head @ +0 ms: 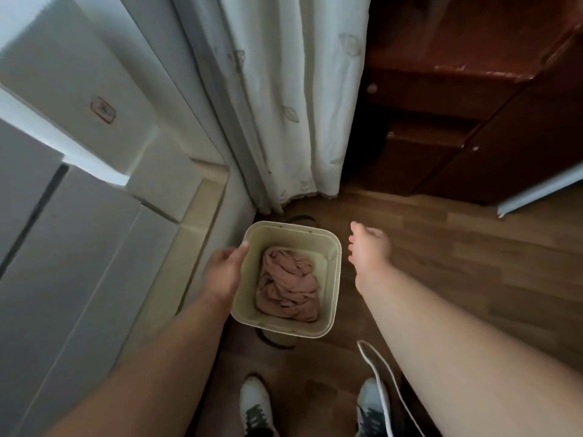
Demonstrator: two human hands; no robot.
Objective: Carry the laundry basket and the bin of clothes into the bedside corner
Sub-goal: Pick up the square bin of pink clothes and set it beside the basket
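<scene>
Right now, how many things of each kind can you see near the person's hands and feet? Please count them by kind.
Bins: 1, cream bin
Clothes: 1, pink bundle inside the bin
Hands: 2, left hand on the bin's rim, right hand apart from it
Shoes: 2, left shoe, right shoe
Curtains: 1, white curtain
Total: 7

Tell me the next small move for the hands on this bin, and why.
Probably bring the right hand onto the bin's right rim. Only the left hand grips it, at the left rim, while the right hovers open beside it, and pink clothes lie inside.
</scene>
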